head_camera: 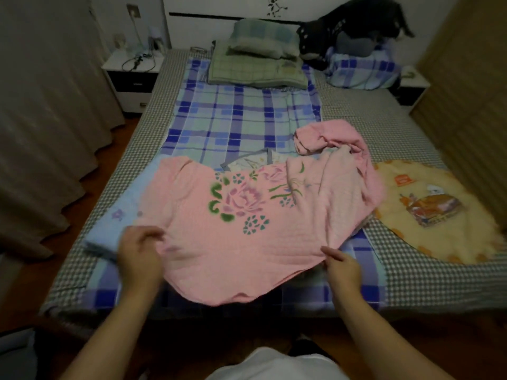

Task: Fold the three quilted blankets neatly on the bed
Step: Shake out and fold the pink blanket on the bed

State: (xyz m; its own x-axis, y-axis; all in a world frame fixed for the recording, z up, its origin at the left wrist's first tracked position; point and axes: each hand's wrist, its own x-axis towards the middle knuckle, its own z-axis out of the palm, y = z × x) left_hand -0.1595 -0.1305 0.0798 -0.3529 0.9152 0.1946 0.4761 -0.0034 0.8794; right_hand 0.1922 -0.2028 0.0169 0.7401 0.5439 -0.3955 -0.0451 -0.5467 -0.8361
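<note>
1. Pink quilted blanket (247, 229) with a printed flower motif in purple and green lies spread across the near part of the bed (411, 270); its far right portion is bunched into a heap.
2. Left hand (141, 253) grips the near left edge of the pink quilted blanket, fingers curled over the fabric. The hand is motion-blurred, so finer finger detail cannot be told.
3. Right hand (343, 266) pinches the near right edge of the same blanket between thumb and fingers.
4. Yellow blanket (444, 215) lies flat at the near right of the bed, just beside the pink one. It carries a printed picture and a small orange label; the writing on both is too small to read.
5. Light blue blanket (120, 223) lies at the near left, partly beneath the pink blanket.
6. Blue plaid sheet (241, 116) runs down the middle of the bed over a small-check cover.
7. Green checked pillows (260, 61) are stacked at the far end, with a blue plaid bundle (362, 69) to their right and a dark garment (351, 26) draped above it.
8. White nightstand (131, 75) stands at the far left, with cables on top.
</note>
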